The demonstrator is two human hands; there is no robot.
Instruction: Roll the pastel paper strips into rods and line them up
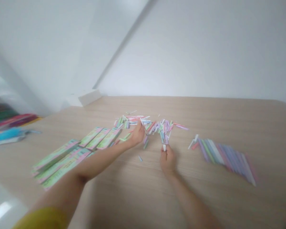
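Note:
Pastel chalk sticks [165, 126] lie in a loose, jumbled heap across the middle of the table. My left hand [137, 135] reaches into the heap's near side, its fingers pinched around a white chalk stick [141, 121] that points up and away. Closer to me, my right hand [168, 159] is closed around a white piece of chalk, with only its round end [164, 147] showing above the fingers. Motion blur softens both hands. On the right, a slanting row of longer chalk sticks [225, 156] lies side by side, with a few short pieces [194, 143] at its left end.
Several green and pink printed boxes [69, 160] lie in two groups on the left. A white box [89, 97] stands at the table's back left, by the wall. Blue and red packages [8, 135] sit beyond the left edge. A small blue chip [140, 158] lies on the wooden tabletop [138, 190].

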